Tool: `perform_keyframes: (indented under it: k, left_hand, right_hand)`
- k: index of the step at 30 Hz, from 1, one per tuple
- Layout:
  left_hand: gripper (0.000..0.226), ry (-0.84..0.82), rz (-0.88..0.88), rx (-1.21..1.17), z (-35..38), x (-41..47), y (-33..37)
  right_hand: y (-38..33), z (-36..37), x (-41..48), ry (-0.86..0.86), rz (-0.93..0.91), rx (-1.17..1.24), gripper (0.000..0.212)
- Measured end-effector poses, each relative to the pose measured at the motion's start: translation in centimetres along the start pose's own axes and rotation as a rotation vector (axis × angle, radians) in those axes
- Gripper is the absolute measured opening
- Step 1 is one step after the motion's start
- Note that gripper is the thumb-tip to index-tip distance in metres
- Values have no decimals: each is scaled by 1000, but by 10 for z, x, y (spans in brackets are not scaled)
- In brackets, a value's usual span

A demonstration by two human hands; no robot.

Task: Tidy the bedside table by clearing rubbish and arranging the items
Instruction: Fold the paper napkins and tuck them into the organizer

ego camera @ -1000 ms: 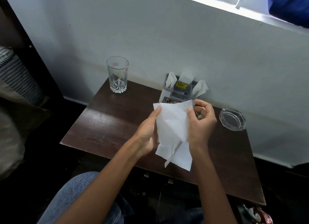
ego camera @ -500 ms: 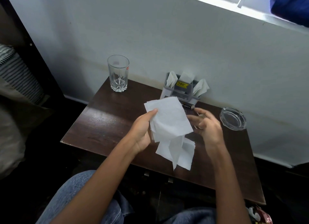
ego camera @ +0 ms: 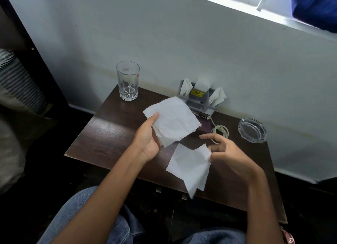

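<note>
The folded tissue [ego camera: 171, 121] is held above the middle of the worktop [ego camera: 109, 134], lying roughly flat with its far corner just in front of the grey tissue holder [ego camera: 198, 99] at the wall. My left grip [ego camera: 147, 141] is clamped on its near left edge, thumb on top; the fingers beneath are hidden. A second loose sheet [ego camera: 189, 165] hangs lower, to the right and nearer to me. Its long axis runs down and towards my knees from its upper right edge. My right grip [ego camera: 229, 154] appears to pinch that edge between thumb and lower fingers, the forefinger extended and free. Whether the two pieces join out of sight I cannot tell; a gap of bare worktop shows between them. In my judgement the coming move turns on this offset: the loose sheet must travel up and left to lie over the folded one, and the right grip is the nearer. Beyond the right grip lie a coiled cord [ego camera: 220, 132], a dark box [ego camera: 202, 124] and a glass ashtray [ego camera: 252, 129]. A tumbler [ego camera: 127, 81] stands well apart at the far left corner.
</note>
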State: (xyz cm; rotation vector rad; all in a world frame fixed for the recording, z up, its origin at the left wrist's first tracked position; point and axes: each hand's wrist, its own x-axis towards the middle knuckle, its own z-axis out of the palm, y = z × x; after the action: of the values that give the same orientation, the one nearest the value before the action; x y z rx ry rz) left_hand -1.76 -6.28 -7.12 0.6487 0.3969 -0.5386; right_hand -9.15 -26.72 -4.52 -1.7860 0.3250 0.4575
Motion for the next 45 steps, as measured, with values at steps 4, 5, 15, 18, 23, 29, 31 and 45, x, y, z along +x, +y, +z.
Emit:
perform_keyframes:
  k: [4, 5, 15, 18, 23, 29, 31, 45]
  left_hand:
    - [29, -10, -3, 11, 1, -2, 0]
    - [30, -16, -18, 20, 1, -2, -1]
    - [30, -20, -153, 136, 3, -5, -14]
    - [36, -11, -140, 151, 1, -4, -14]
    - [34, 2, -123, 206, 2, -4, -15]
    - [29, 13, -57, 294, 1, -2, -17]
    - [23, 20, -32, 307, 1, -2, -17]
    - [23, 216, 81, 478, -5, -1, -13]
  right_hand:
    - [0, -3, 1, 143, -15, -68, 57]
    - [1, -3, 3, 182, -4, -129, 53]
    - [-26, 35, 18, 457, -65, 352, 28]
    - [-30, 47, 18, 459, -27, 298, 30]
    - [-29, 55, 18, 480, -46, 270, 31]
    - [-26, 55, 18, 417, -61, 260, 30]
    - [-24, 52, 20, 396, -59, 253, 30]
    - [39, -15, 21, 596, 149, -399, 12]
